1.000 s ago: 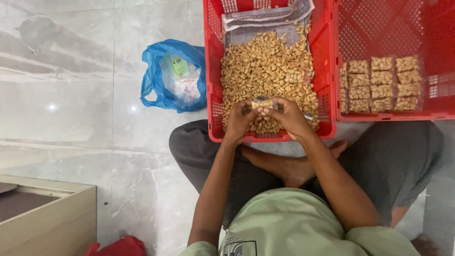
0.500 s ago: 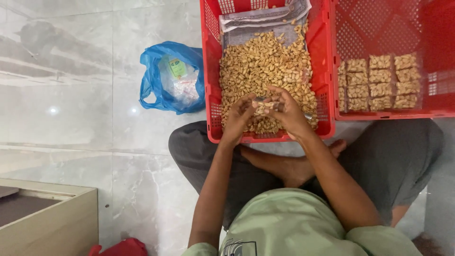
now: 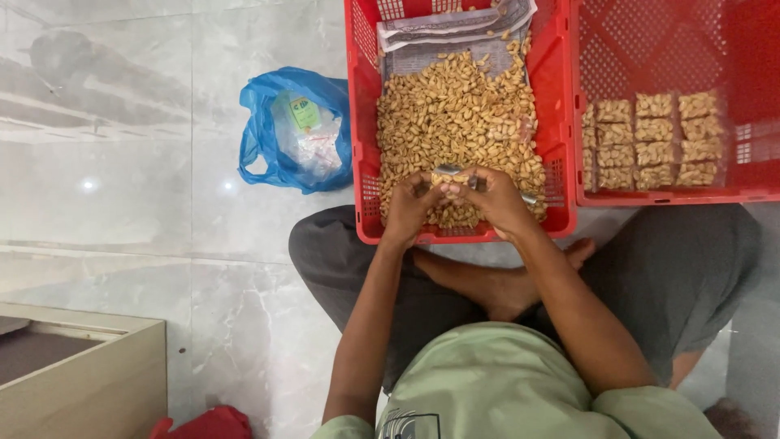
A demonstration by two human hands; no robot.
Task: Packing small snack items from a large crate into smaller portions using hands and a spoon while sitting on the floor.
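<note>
Over two red crates [image 3: 561,122], two hands pinch one small packet [image 3: 453,172].

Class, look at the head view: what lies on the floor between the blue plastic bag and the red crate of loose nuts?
Nothing: in the head view the blue plastic bag touches the red crate's left wall.

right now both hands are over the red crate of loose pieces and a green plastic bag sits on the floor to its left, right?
Not quite: the plastic bag is blue, not green, as the head view shows. Both the left hand and the right hand are over the red crate of loose pieces.
</note>
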